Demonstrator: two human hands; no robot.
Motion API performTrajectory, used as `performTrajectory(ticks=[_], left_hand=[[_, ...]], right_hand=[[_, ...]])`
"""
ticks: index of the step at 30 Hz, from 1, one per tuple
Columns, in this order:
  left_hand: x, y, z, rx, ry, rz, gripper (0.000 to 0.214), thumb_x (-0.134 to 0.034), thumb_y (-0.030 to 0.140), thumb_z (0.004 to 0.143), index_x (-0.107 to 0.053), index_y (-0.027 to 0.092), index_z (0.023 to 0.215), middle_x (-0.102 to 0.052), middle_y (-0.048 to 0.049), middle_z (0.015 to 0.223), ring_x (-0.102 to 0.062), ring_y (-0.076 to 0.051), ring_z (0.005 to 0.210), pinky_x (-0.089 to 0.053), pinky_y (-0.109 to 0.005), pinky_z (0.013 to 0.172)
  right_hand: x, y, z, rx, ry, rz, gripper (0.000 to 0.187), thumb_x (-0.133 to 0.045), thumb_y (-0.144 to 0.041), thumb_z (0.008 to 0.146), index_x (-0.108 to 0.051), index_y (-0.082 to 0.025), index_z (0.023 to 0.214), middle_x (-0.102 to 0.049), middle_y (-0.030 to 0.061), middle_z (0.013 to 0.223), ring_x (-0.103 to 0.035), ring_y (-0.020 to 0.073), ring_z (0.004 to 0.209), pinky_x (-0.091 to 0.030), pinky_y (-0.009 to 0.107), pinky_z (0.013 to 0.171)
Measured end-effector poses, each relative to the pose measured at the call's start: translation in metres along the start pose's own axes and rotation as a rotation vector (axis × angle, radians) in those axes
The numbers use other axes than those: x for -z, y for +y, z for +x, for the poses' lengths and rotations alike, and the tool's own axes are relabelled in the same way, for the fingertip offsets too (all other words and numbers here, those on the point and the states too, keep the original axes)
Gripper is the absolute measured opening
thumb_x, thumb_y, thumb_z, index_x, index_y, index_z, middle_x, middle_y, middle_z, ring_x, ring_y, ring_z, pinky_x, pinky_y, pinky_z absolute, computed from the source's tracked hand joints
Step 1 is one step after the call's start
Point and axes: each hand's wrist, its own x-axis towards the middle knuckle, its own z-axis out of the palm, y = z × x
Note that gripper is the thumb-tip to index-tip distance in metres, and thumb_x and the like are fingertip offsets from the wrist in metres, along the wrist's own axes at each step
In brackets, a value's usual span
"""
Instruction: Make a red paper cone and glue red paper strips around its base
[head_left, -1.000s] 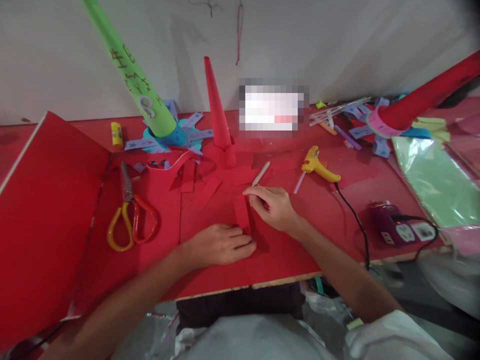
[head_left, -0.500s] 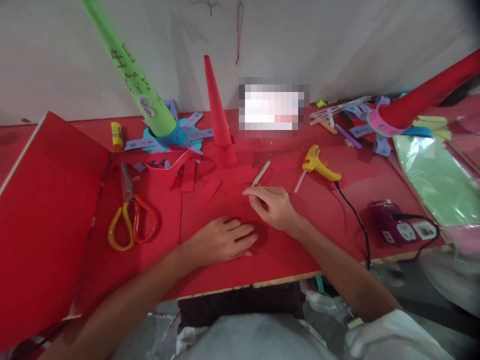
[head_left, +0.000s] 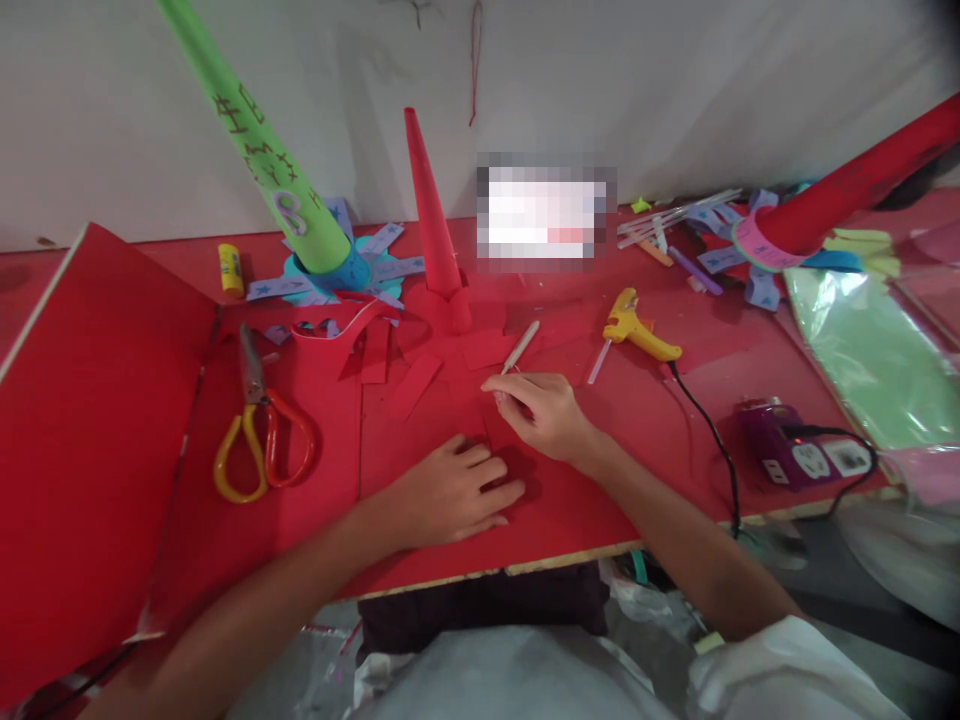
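My left hand [head_left: 457, 495] lies on a red sheet [head_left: 555, 520] at the front of the table, fingers spread and a little bent, holding nothing visible. Just to its upper right, my right hand [head_left: 551, 415] is closed in a pinch; what its fingertips hold, if anything, I cannot make out. Close beyond those fingers lies a slim beige pen-like tool [head_left: 520, 346], its lower end near the index finger. Cut red paper strips [head_left: 417, 386] are scattered left of the fingertips. Behind them stands a tall red paper cone [head_left: 433, 215] on a red base.
Large scissors [head_left: 266, 430] lie at left beside an upright red board [head_left: 97, 420]. A green cone [head_left: 300, 210] and glue stick [head_left: 231, 271] stand behind. At right are a yellow glue gun [head_left: 637, 330], its black cord, a purple power box [head_left: 784, 445] and another red cone [head_left: 847, 195].
My left hand has slid slightly toward the table's front edge and its fingers have spread wider. My right hand keeps nearly the same place and pinch.
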Motion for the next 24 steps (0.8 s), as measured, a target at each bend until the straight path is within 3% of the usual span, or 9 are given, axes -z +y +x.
performTrajectory(ticks=[4,9,14,24], left_hand=[[-0.005,-0.002,-0.001,0.065,0.037,0.018,0.026,-0.064,0.026,0.106,-0.066,0.019,0.131,-0.073,-0.0052,0.102,-0.066,-0.022,0.092,-0.049,-0.038,0.086],[-0.009,-0.008,-0.005,0.092,0.147,-0.069,0.024,-0.054,0.027,0.111,-0.068,0.016,0.128,-0.076,-0.0082,0.108,-0.07,-0.021,0.098,-0.056,-0.036,0.091],[0.001,-0.021,-0.011,0.11,0.054,-0.254,0.03,-0.052,0.021,0.111,-0.068,0.021,0.135,-0.078,-0.0075,0.119,-0.072,-0.02,0.108,-0.057,-0.034,0.098],[0.015,-0.027,-0.014,0.057,-0.043,-0.36,0.042,-0.053,0.01,0.103,-0.069,0.024,0.139,-0.074,-0.0094,0.124,-0.068,-0.023,0.115,-0.055,-0.036,0.103]], right_hand=[[-0.001,0.0,-0.001,-0.007,-0.014,0.011,0.026,-0.05,-0.013,0.104,-0.073,-0.022,0.113,-0.085,0.0038,0.095,-0.078,0.0155,0.078,-0.059,0.026,0.076],[-0.001,0.002,-0.002,-0.02,-0.062,0.014,0.027,-0.049,-0.014,0.104,-0.072,-0.022,0.114,-0.085,0.0042,0.096,-0.077,0.0155,0.079,-0.056,0.026,0.076],[0.001,0.008,-0.004,0.045,-0.18,-0.008,0.028,-0.048,-0.013,0.105,-0.073,-0.021,0.113,-0.082,0.0027,0.086,-0.074,0.0144,0.073,-0.051,0.025,0.07],[0.003,0.01,-0.003,0.173,-0.189,-0.094,0.029,-0.047,-0.011,0.104,-0.074,-0.02,0.112,-0.08,0.0026,0.081,-0.07,0.0151,0.07,-0.047,0.027,0.066]])
